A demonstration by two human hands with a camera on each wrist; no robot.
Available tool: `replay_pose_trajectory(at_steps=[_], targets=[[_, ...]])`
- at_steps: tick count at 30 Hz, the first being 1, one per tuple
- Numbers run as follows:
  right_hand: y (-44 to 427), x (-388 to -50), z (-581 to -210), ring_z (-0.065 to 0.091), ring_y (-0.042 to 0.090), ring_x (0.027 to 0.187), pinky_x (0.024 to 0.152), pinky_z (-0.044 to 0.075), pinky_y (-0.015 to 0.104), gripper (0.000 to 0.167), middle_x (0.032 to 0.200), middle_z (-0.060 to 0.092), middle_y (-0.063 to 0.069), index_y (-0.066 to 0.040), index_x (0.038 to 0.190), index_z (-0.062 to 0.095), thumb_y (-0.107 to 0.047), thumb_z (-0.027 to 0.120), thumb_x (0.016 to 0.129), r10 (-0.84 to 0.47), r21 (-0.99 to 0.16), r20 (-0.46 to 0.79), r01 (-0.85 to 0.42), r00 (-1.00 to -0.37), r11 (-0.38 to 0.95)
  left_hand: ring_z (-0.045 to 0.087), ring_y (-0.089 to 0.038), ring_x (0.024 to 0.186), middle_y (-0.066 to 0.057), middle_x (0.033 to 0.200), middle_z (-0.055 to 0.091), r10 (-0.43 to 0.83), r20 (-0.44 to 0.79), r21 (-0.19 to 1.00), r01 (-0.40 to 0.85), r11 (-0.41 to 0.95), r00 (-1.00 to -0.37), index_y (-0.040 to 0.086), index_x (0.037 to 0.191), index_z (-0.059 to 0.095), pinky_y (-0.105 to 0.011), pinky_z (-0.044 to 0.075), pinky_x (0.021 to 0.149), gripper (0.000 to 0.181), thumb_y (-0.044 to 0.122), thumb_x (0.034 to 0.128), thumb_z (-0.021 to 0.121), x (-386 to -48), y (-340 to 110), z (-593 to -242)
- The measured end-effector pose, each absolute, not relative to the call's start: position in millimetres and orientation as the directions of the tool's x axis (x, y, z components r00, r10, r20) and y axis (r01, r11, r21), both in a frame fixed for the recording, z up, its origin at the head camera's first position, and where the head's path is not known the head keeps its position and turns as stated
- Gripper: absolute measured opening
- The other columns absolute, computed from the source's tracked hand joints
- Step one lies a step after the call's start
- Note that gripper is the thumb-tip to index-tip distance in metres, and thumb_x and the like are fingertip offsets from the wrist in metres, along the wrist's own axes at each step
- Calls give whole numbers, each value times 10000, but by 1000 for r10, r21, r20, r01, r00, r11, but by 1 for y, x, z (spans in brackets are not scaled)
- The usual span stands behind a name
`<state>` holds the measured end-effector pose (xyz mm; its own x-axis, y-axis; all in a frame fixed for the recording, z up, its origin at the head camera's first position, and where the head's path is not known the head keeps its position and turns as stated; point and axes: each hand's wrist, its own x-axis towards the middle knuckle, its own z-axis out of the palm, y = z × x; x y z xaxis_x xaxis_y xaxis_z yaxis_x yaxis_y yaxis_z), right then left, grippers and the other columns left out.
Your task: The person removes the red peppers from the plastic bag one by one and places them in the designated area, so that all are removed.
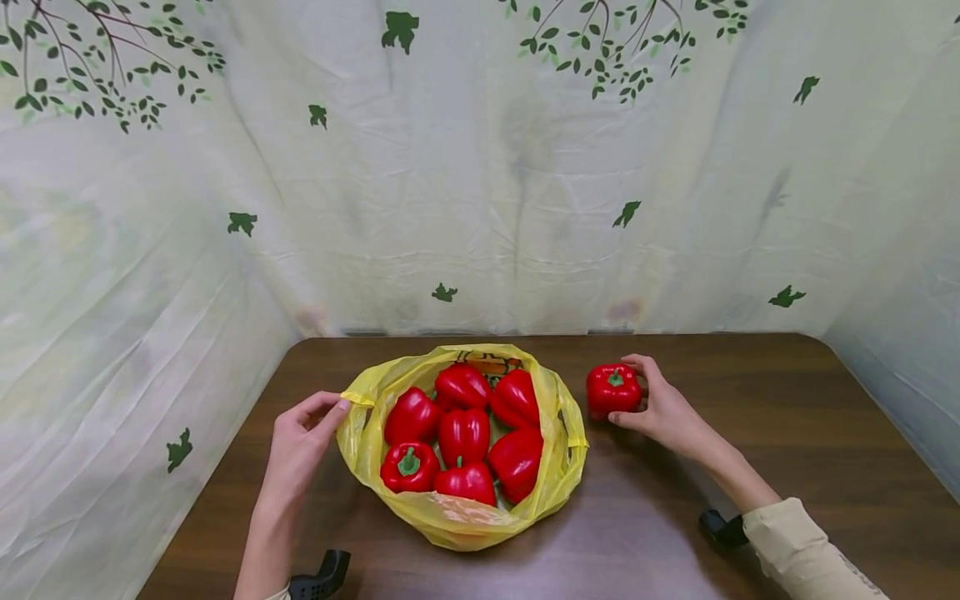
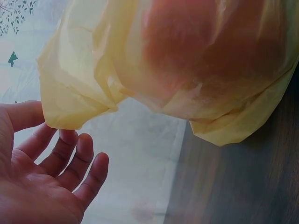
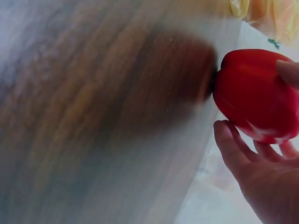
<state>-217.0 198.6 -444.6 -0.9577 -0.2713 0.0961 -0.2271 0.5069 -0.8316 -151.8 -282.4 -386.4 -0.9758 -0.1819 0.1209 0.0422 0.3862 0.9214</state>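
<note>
A yellow plastic bag stands wide open on the table, with several red bell peppers inside. My left hand pinches the bag's left rim between thumb and index finger; in the left wrist view the other fingers of that hand are loosely bent beside the bag. To the right of the bag, my right hand holds a single red bell pepper with a green stem, thumb on the near side and fingers behind. In the right wrist view this pepper is at the tabletop.
The brown wooden table has rounded far corners. Behind it and along both sides hangs a pale curtain printed with green leaves. A black device is at the left wrist, another black device at the right.
</note>
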Motion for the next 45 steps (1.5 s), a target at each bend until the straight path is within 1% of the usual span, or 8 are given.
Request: replay_pose_trajectory(at_steps=[6,10,20,27,31,36,41,45], targets=[[198,-218,-447,492,451,1210,902,502,523,916,1454,347,217,-124,1474,218,-166,823,789,-273,-831,59,-199,-960,519,554,-194,864,-47,1011,639,-181,128,919,48,392,-975,2,1126,676,-247,501,724,286,242,980,621,-151,-282,-387],[198,-217,-446,502,453,1204,903,501,524,929,1457,349,220,-118,1479,216,-181,830,784,-273,-822,56,-199,-961,534,554,-191,862,-39,1006,641,-180,132,918,52,394,-975,4,1128,676,-248,500,726,287,244,981,619,-151,-283,-386],[200,-210,-432,447,433,1274,940,468,552,965,1475,359,196,-109,1507,235,-282,845,779,-266,-810,110,-242,-958,535,552,-199,857,-51,999,638,-180,126,920,47,389,-976,3,1115,676,-262,506,727,289,252,977,625,-152,-280,-386],[195,-204,-413,428,385,1298,1010,399,574,875,1465,402,135,-117,1483,320,-305,829,797,-238,-764,194,-299,-952,572,543,-190,879,-21,992,636,-195,115,929,36,368,-974,-5,1127,671,-251,488,742,304,257,981,618,-151,-281,-385],[192,-200,-403,435,365,1301,1010,403,567,804,1454,425,101,-143,1474,360,-342,798,830,-243,-759,241,-339,-940,556,544,-182,895,-2,990,636,-205,98,938,21,346,-974,-14,1132,665,-254,487,771,317,260,977,625,-152,-281,-385],[181,-194,-392,445,330,1294,1011,406,558,710,1436,445,65,-169,1462,399,-336,757,872,-254,-758,289,-383,-923,528,557,-171,869,13,966,637,-254,59,953,-21,302,-965,-21,1122,664,-233,485,752,305,236,958,653,-152,-281,-385],[166,-190,-386,463,266,1258,961,460,536,659,1405,471,17,-209,1436,441,-334,756,871,-269,-748,321,-418,-908,516,544,-172,850,-1,968,622,-282,36,959,-46,281,-959,-6,1118,667,-232,481,726,297,243,955,657,-153,-282,-385],[154,-188,-383,483,234,1228,950,472,528,621,1395,487,8,-217,1416,467,-285,760,873,-296,-747,350,-456,-889,484,545,-168,849,1,965,620,-288,30,961,-51,271,-957,-7,1125,665,-230,487,726,300,240,956,656,-153,-283,-386]])
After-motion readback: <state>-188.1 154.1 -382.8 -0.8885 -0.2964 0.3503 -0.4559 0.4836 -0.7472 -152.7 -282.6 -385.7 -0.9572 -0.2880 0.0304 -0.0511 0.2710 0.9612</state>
